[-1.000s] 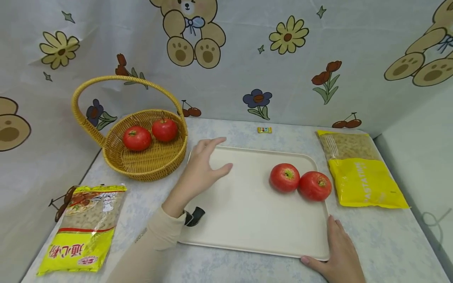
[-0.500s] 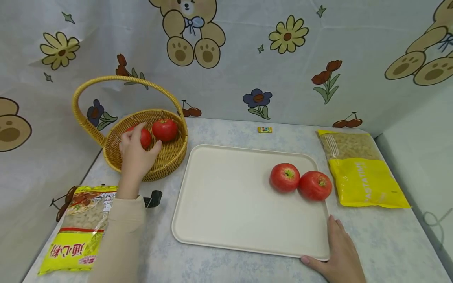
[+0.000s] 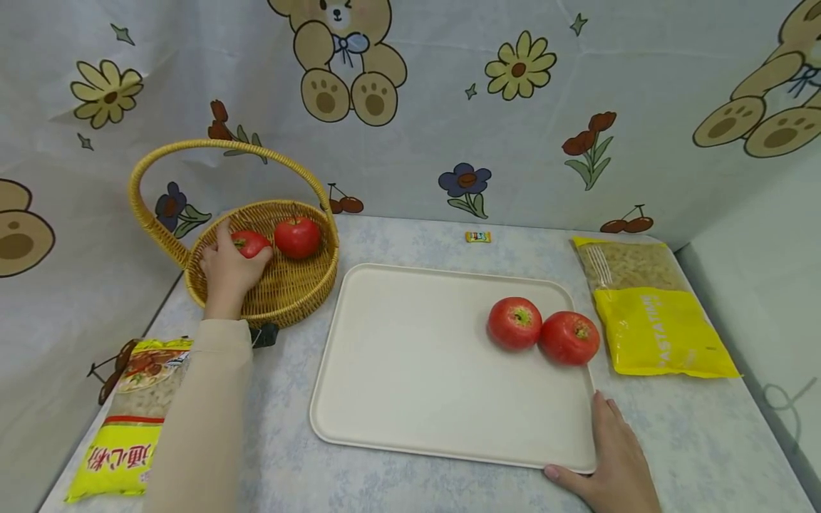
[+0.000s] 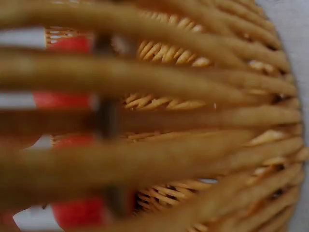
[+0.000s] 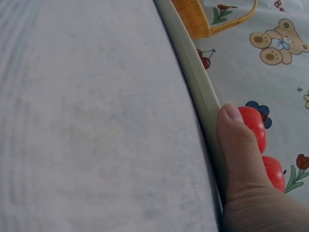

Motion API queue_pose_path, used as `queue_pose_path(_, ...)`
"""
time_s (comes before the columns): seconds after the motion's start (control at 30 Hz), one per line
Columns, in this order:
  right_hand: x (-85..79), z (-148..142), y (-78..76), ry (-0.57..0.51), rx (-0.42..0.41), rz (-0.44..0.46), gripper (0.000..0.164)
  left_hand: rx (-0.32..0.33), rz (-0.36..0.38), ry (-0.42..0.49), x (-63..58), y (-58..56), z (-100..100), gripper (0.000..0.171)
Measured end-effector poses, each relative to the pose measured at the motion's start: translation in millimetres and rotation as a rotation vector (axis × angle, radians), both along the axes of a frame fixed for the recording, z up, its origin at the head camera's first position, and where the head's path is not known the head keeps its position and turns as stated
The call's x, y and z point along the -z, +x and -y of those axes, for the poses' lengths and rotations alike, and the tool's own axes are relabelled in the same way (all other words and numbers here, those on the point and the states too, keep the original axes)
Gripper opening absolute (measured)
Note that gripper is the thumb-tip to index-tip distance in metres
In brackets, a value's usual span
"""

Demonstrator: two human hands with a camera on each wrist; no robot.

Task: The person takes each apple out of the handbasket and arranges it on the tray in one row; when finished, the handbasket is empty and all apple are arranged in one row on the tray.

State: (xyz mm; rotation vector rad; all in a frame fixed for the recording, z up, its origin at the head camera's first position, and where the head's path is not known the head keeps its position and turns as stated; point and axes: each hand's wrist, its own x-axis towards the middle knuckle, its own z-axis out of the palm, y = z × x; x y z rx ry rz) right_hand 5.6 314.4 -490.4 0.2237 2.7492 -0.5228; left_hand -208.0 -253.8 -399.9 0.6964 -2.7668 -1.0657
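Red apple (image 3: 251, 244) in wicker basket (image 3: 301, 308), gripped by curled left hand (image 3: 226, 269), apparently for security; white tray (image 3: 417, 370) touched by straight-fingered right hand (image 3: 617, 456), presumably against sliding.

The basket (image 3: 288, 293) around the left grip (image 3: 227, 274) is rough woven wicker; the apple (image 3: 253, 244) in that grip is smooth, glossy. The tray (image 3: 436, 385) touching the right grip (image 3: 621, 459) is smooth, matt, probably plastic; the bag (image 3: 661, 329) beyond, shiny film.

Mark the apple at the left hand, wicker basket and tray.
Apple (image 3: 253, 244): head view, visible red skin.
Wicker basket (image 3: 290, 286): head view, bare inner floor.
Tray (image 3: 442, 377): head view, bare flat surface.
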Motion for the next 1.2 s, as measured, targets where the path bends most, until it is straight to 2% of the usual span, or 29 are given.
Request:
queue_pose_path(0.23, 0.9, -0.6, 4.2, -0.007, -0.022, -0.067, 0.155, -0.032, 0.075, 0.057, 7.4, -5.0, 4.8, 0.1)
queue_pose_path(0.33, 1.4, -0.7, 4.3, -0.009, -0.021, -0.071, 0.155, -0.044, 0.081, 0.07, 8.9, -4.3, 4.4, 0.101)
queue_pose_path(0.57, 1.4, -0.5, 2.4, -0.001, -0.004, -0.035, 0.156, -0.026, 0.075, 0.008, 11.1, -3.2, 3.7, 0.102)
queue_pose_path(0.8, 0.8, -0.3, 1.8, -0.003, 0.001, -0.026, 0.156, -0.011, 0.063, 0.088, 10.3, -1.3, 4.0, 0.103)
queue_pose_path(0.97, 0.2, -0.5, 3.2, -0.023, -0.014, -0.051, 0.155, 0.015, 0.012, 0.072, 2.4, 4.9, 2.6, 0.102)
queue_pose_path(1.2, -1.1, -0.7, 5.3, -0.028, -0.021, -0.07, 0.154, 0.067, -0.06, 0.035, -27.5, 20.6, -14.4, 0.103)
